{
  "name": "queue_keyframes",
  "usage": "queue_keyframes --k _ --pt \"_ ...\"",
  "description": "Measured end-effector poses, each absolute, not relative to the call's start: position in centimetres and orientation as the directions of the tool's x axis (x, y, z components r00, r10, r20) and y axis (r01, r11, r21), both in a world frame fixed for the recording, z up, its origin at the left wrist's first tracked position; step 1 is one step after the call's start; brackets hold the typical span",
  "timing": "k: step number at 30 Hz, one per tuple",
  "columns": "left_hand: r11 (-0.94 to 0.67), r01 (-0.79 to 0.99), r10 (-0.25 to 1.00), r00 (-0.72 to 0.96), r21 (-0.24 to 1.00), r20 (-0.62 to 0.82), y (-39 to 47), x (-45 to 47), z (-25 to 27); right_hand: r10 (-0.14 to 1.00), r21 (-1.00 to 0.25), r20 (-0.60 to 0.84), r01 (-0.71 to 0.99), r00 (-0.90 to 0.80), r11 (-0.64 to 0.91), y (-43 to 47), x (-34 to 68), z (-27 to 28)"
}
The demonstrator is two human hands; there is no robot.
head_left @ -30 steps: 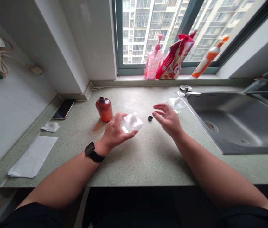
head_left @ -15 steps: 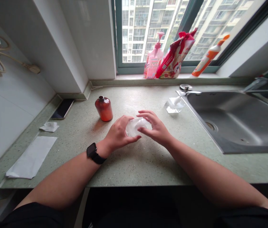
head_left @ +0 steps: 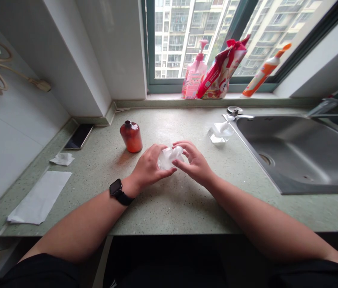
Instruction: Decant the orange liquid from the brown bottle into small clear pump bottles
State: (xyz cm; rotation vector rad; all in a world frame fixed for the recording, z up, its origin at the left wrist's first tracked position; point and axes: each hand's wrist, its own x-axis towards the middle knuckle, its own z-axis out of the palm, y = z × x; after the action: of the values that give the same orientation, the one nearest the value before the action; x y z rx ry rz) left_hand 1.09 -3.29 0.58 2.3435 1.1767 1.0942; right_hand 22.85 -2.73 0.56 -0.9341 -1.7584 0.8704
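Note:
My left hand (head_left: 149,164) curls around a small clear, whitish object (head_left: 164,160) just above or on the counter; its exact kind is hard to make out. A crumpled white tissue (head_left: 177,153) shows at its right side. My right hand (head_left: 194,162) has its thumb and fingers bent around that tissue. Behind my left hand, an amber bottle (head_left: 132,138) stands upright with an uncapped neck. A clear faceted piece with a white top (head_left: 219,134) rests on the counter beyond my right hand.
A sink (head_left: 303,152) lies at the right. Folded paper (head_left: 40,198), a crumpled tissue (head_left: 63,159) and a phone (head_left: 79,136) lie at the left. On the windowsill stand a pink pump bottle (head_left: 194,78), a red bag (head_left: 224,72) and an orange-white bottle (head_left: 261,76).
The clear object has turned or tilted between my hands, and more of the crumpled tissue shows. My right hand has shifted slightly left. The amber bottle stays put.

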Motion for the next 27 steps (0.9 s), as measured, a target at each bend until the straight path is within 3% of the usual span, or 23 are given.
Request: queue_keyframes --k 15,22,27 --pt "-0.59 0.552 0.805 0.342 0.589 0.485 -3.2 0.6 0.4 0.833 -0.797 0.498 0.252 -0.241 0.549 -1.7 26.4 2.2" --pt "-0.592 0.566 0.8 0.327 0.574 0.502 -3.0 0.4 0.7 0.625 -0.361 0.701 0.586 -0.343 0.726 -2.0 27.6 4.1" --pt "-0.596 0.578 0.795 0.329 0.558 0.509 -2.9 0.3 0.7 0.566 -0.22 0.719 0.641 -0.403 0.735 -1.8 28.2 4.4"
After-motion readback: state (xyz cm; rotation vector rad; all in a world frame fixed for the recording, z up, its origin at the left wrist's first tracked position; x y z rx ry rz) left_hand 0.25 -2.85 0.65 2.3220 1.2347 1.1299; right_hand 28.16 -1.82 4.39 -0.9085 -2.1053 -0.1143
